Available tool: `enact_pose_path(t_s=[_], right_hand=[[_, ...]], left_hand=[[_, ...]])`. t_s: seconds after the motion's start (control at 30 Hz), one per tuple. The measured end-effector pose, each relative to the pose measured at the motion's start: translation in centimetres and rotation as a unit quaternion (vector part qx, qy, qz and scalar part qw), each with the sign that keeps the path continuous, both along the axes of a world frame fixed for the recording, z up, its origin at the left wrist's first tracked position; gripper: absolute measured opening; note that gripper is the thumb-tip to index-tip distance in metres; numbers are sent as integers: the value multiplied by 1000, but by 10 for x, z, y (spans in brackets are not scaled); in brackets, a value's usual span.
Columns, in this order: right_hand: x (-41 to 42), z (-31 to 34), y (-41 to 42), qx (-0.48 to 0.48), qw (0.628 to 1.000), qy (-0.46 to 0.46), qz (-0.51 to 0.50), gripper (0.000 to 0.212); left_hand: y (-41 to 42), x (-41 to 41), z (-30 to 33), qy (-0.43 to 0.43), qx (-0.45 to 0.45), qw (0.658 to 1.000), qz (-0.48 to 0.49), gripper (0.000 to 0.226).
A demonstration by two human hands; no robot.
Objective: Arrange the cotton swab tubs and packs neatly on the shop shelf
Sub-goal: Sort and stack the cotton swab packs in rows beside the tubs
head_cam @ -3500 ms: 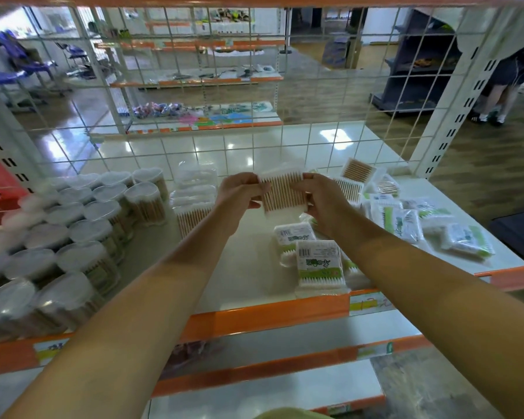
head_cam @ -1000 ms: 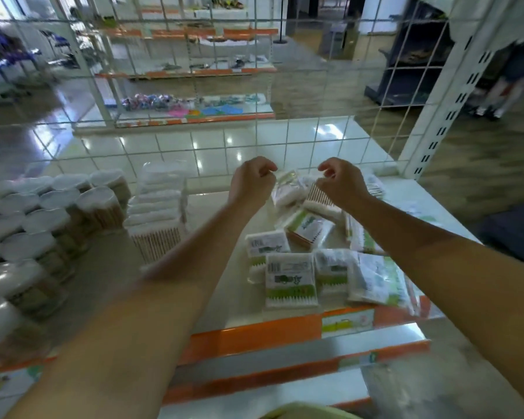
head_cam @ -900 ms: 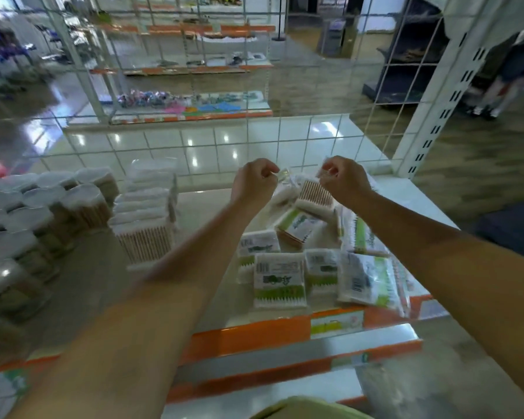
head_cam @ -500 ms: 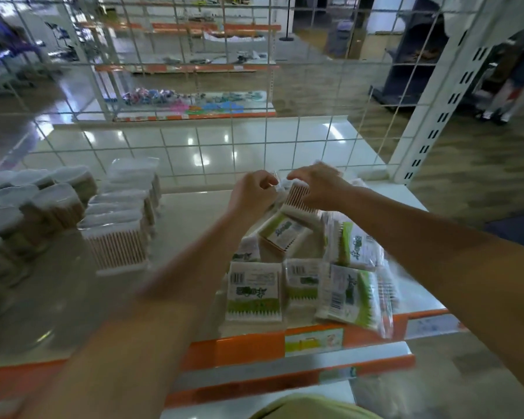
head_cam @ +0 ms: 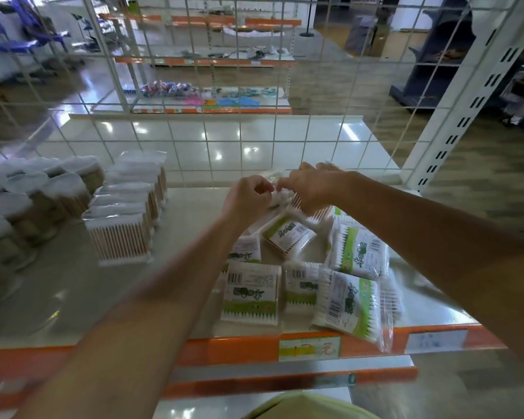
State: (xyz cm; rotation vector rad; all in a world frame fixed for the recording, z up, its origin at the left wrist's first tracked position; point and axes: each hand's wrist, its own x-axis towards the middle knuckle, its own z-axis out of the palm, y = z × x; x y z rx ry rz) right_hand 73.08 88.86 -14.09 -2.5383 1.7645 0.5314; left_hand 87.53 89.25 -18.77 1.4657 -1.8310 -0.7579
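Observation:
My left hand (head_cam: 246, 197) and my right hand (head_cam: 310, 189) meet at the back middle of the white shelf (head_cam: 73, 285). Both have curled fingers on a clear pack of wooden-stick swabs (head_cam: 297, 204), much of it hidden under my right hand. In front of them lie several green-labelled swab packs (head_cam: 250, 293) in a loose heap, one (head_cam: 350, 306) overhanging the orange front edge. A row of clear square swab tubs (head_cam: 118, 240) stands to the left. Round lidded tubs (head_cam: 28, 192) fill the far left.
A white wire grid (head_cam: 254, 131) closes the shelf's back. The orange price rail (head_cam: 254, 349) runs along the front, with a lower shelf beneath. A white slotted upright (head_cam: 463, 116) stands at the right. Bare shelf surface lies between the square tubs and the packs.
My hands put the earlier swab pack away and came back to the rear of the heap. Over the last second they drew together there, my right hand closing on a pack of wooden swabs.

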Motion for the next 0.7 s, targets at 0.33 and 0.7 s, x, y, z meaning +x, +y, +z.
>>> enact_pose_path(t_s=[0.33,0.7], right_hand=[[-6,16,11,-49,999,7,12,42],[5,55,15,-81,972,-194,-101,36]], left_hand=[[2,3,7,28,21,999,-18,15],[3,32,27,75,54,995,-23,20]])
